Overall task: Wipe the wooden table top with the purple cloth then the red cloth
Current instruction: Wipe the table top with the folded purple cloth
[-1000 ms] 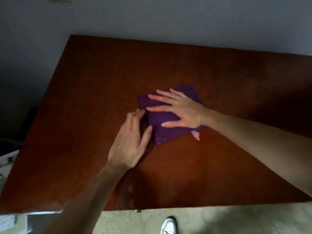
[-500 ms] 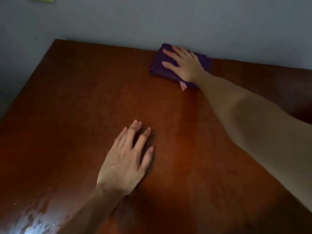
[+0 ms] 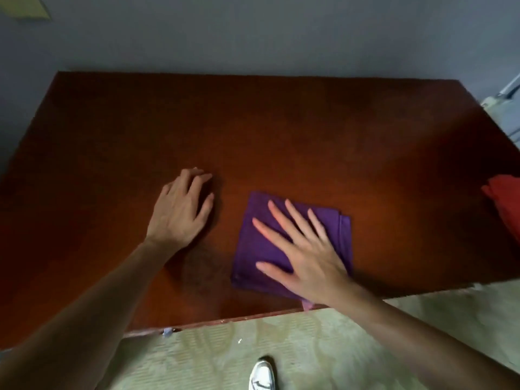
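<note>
A folded purple cloth [image 3: 256, 243] lies on the dark wooden table top [image 3: 253, 130], close to the near edge. My right hand [image 3: 304, 249] presses flat on it, fingers spread and pointing away from me. My left hand [image 3: 180, 209] rests palm down on the bare wood, a little left of the cloth and not touching it. A red cloth [image 3: 503, 204] lies bunched at the table's right edge, partly cut off by the frame.
A grey wall [image 3: 253, 38] runs along the table's far edge. Pale patterned floor [image 3: 281, 347] lies below the near edge, with my white shoe [image 3: 261, 375] on it. A small light scrap [image 3: 168, 331] sits at the near edge.
My right hand has slid the purple cloth from the far edge by the wall back toward me, near the front edge. My left hand has stayed flat on the wood.
</note>
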### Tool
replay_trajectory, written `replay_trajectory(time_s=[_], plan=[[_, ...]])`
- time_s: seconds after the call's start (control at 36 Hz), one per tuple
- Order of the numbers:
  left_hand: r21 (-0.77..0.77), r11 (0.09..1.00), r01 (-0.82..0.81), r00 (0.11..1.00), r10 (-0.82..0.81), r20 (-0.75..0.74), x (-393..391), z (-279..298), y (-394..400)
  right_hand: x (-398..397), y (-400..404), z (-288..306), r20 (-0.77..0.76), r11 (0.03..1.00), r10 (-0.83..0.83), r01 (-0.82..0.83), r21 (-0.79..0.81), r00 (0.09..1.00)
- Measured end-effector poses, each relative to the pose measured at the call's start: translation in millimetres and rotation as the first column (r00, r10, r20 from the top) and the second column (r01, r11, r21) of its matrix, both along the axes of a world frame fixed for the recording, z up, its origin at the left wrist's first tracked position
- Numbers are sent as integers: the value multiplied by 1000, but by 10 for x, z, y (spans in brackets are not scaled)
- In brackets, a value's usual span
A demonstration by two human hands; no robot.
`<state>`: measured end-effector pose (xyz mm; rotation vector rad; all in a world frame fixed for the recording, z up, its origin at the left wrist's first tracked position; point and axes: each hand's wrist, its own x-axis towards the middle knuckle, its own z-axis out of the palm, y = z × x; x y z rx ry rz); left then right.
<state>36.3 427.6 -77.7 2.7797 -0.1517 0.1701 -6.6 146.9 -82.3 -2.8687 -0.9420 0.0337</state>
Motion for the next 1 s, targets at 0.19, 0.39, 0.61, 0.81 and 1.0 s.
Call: replay_trajectory(time_s=[0.19,0.39,0.61,0.81,1.0], plan=[[3,1000,13,1000,-13,16,-154,-49,-330,284,-307,72,-68,956,287,-290,-44,956],[-97,995,-37,999,37,-2,48,-86,-677,1436,-510,97,-55,917,390,-393,-60,919],[25,999,-35,997,37,-67,129,-96,-759,3105,-489,141,-80,955,280,-286,-74,957],[49,998,-49,992,55,-111,139,-72,-761,4031,-328,142,-86,997,82,-83,-3,993],[53,998,-33,993,39,-108,146,-84,-737,4097,-145,134,-108,972,-224,230,46,968]])
